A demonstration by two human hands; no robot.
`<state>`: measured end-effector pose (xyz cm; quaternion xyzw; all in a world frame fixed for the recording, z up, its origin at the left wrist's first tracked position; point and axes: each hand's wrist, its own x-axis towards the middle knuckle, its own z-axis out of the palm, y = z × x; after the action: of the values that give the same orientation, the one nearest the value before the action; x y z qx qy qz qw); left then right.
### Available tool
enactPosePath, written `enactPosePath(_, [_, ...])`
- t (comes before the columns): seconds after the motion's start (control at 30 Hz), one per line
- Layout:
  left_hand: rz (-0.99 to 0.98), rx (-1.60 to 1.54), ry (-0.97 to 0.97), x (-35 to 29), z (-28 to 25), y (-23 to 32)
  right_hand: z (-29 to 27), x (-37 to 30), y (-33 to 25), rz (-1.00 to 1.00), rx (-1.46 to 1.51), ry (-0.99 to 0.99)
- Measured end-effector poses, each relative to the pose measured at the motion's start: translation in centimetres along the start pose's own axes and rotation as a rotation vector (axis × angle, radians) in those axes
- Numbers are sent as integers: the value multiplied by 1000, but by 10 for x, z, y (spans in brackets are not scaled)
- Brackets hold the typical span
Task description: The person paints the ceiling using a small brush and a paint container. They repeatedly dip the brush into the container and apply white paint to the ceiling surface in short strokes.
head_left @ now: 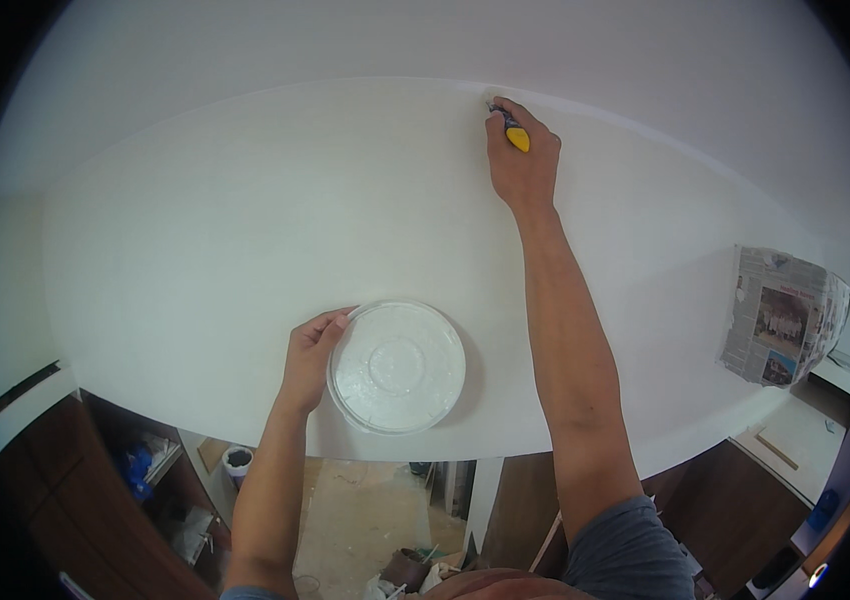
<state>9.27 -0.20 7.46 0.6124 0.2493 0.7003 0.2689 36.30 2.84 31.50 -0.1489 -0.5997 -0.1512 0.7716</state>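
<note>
My right hand (525, 165) is raised high with its fingers closed round a paintbrush (517, 138) that has a yellow and dark handle. The brush's tip meets the line where the white wall (195, 230) joins the ceiling (345, 35). Lower down, my left hand (310, 360) grips the left rim of a round white plastic lid (398, 368). Wet-looking white paint shines across the lid's face. My thumb lies over the rim, and the other fingers are partly hidden behind it.
On the right, a newspaper-wrapped fixture (780, 318) juts out from the wall. Dark brown cabinets (55, 480) stand below on the left, beside open shelves holding a blue bundle (135, 470). Far down, the dusty floor (355, 510) holds a brown container (407, 568) among clutter.
</note>
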Motion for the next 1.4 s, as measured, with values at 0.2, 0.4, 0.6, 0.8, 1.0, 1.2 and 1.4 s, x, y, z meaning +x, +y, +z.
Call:
enactPosePath(0.2, [-2,9,3,1,-1,-2,2,-1,-1,-2,-2,5])
enactPosePath(0.4, [-7,16,9,1,-2,-1,3,-1,-4,-8,-8,-8])
enactPosePath(0.6, [-10,5,9,1,-2,-2,4,-1,-4,-23,-15,-11])
enactPosePath(0.8, [-11,17,6,1,-2,-2,7,0,-3,-27,-20,-12])
enactPosePath(1.0, [-11,6,5,0,-2,-2,8,0,-5,-4,-9,-40])
enactPosePath(1.2, [-18,4,-1,0,-2,-1,9,0,-5,-8,2,-42])
enactPosePath(1.4, [-13,4,8,0,-2,-2,9,-1,-12,12,-8,-76])
